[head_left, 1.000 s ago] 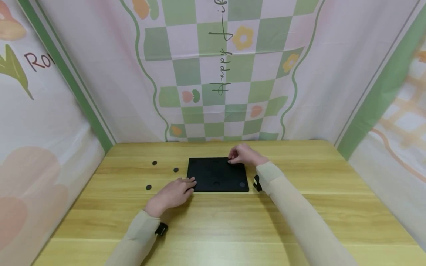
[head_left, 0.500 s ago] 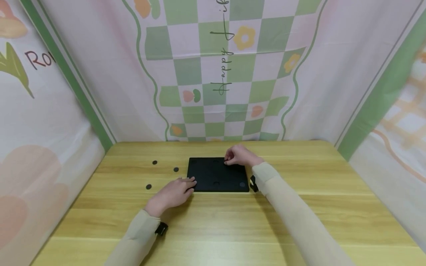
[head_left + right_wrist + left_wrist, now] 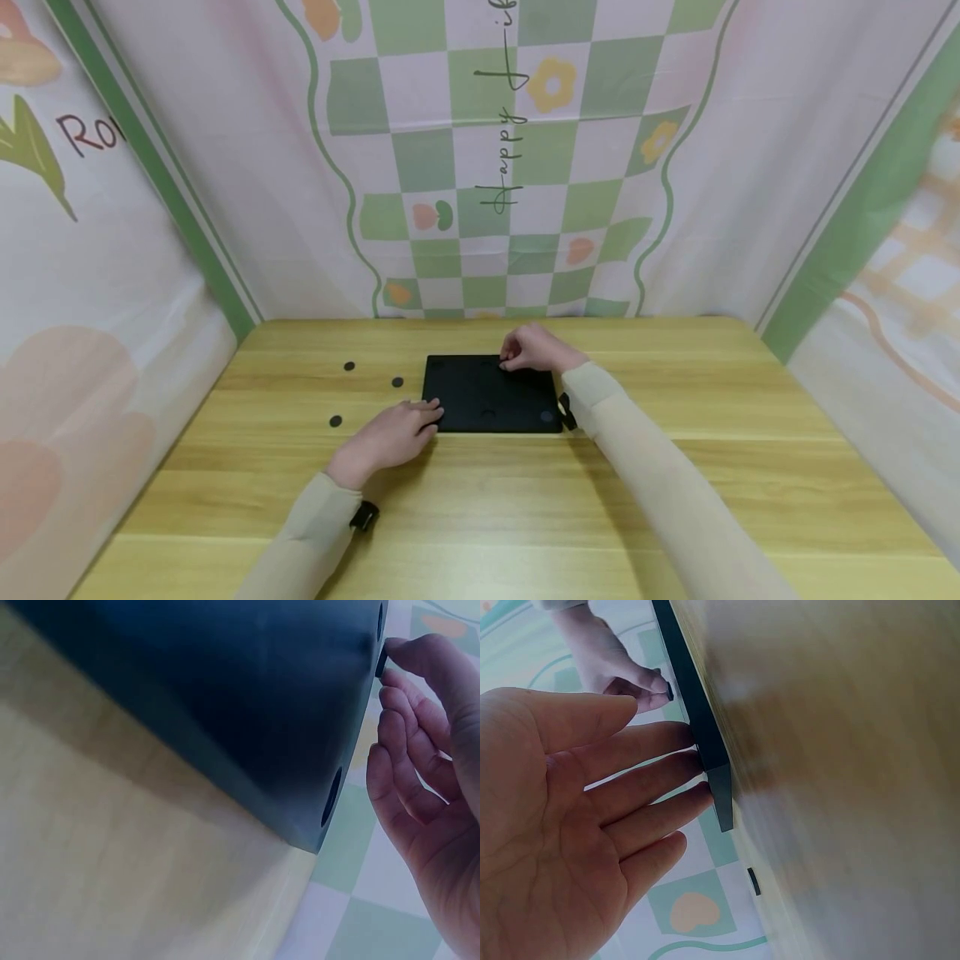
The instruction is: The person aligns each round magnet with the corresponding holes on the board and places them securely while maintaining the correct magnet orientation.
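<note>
A flat black rectangular board (image 3: 465, 387) with round recesses lies on the wooden table. My right hand (image 3: 534, 347) is over its back edge, pinching a small dark disc (image 3: 382, 663) between thumb and fingertip. In the right wrist view the disc stands on edge close to a round recess (image 3: 380, 621). Another recess (image 3: 331, 796) shows at the board's corner. My left hand (image 3: 397, 433) rests its extended fingertips on the board's front left corner, palm off the table. A greyish disc (image 3: 546, 417) shows at the front right corner of the board.
Left of the board lie three loose dark discs: one at the back (image 3: 349, 366), one nearest the board (image 3: 397, 382) and one toward the front (image 3: 335, 421). A patterned curtain (image 3: 480, 250) hangs behind the table's back edge, with more cloth on both sides.
My right hand has moved a little left along the board's back edge, still pinching the disc. The left hand stays on the front left corner.
</note>
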`<state>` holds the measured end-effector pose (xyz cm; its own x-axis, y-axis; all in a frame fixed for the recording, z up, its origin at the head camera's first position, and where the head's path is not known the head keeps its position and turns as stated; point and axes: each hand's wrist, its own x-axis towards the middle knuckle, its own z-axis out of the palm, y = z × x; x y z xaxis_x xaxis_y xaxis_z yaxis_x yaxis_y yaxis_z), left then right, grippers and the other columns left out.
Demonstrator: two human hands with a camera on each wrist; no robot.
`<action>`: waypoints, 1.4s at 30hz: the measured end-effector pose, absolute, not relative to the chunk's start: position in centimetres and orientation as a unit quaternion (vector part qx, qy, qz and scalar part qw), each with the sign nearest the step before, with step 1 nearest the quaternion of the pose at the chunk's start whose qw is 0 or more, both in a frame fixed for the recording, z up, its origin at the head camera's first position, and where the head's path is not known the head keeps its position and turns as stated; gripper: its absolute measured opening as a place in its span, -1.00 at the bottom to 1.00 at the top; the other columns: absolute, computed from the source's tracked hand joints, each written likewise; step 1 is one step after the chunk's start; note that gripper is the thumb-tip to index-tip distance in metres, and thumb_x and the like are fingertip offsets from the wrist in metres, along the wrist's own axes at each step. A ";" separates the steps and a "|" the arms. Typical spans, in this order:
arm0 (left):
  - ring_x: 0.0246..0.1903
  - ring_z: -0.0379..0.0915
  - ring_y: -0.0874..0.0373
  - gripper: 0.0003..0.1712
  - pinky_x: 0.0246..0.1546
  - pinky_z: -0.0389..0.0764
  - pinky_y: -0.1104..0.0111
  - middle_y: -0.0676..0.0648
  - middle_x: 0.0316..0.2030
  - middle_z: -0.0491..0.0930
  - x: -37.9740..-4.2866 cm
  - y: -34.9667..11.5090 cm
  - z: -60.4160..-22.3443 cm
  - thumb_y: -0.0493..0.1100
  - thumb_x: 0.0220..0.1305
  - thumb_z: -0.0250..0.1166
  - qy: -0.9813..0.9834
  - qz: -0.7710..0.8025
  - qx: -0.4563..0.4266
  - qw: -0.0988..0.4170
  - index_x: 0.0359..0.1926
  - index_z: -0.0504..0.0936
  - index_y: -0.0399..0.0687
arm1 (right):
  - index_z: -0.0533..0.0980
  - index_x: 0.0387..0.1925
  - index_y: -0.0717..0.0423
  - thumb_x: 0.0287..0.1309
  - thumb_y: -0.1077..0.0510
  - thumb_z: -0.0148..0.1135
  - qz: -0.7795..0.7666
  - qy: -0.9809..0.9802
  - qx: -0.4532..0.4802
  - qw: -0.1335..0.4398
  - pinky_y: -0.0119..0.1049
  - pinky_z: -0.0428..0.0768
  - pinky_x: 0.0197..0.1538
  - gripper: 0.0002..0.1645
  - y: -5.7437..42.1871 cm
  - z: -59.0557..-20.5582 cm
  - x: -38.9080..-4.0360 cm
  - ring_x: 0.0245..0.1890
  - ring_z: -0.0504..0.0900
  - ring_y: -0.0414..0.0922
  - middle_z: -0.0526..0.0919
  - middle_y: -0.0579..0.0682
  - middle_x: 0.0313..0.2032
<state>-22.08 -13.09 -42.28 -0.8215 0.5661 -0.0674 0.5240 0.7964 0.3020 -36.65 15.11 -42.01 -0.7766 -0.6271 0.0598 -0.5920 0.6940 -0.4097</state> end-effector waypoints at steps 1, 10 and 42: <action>0.34 0.21 -0.04 -0.54 0.37 0.20 0.04 -0.14 0.33 0.31 -22.1 -13.1 -42.3 -0.10 0.46 0.00 0.944 0.137 0.290 0.077 0.28 0.41 -0.17 | 0.68 -0.34 0.05 0.05 0.06 0.39 -0.207 0.920 -0.331 0.044 -0.37 0.62 -0.26 -0.84 15.0 -42.0 -36.7 -0.40 0.61 -0.27 0.70 -0.10 -0.39; 0.34 0.22 -0.05 -0.55 0.37 0.19 0.04 -0.17 0.32 0.32 -22.1 -13.1 -42.4 -0.12 0.45 0.00 0.943 0.140 0.294 0.073 0.27 0.42 -0.19 | 0.67 -0.32 0.02 0.06 0.04 0.38 -0.198 0.922 -0.327 0.059 -0.39 0.63 -0.24 -0.83 14.5 -42.0 -36.9 -0.37 0.62 -0.28 0.70 -0.11 -0.36; 0.33 0.22 -0.06 -0.55 0.35 0.21 0.02 -0.15 0.32 0.33 -21.9 -13.0 -42.0 -0.13 0.45 0.01 0.945 0.132 0.288 0.078 0.27 0.43 -0.18 | 0.68 -0.33 0.06 0.05 0.08 0.39 -0.196 0.914 -0.349 0.057 -0.37 0.64 -0.21 -0.84 12.8 -42.0 -37.2 -0.33 0.65 -0.24 0.72 -0.07 -0.35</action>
<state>-21.94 -12.98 -42.00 -0.8215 0.5657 -0.0714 0.5243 0.7988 0.2951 -37.24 12.77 -42.01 -0.7491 -0.6617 0.0317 -0.6167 0.6791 -0.3982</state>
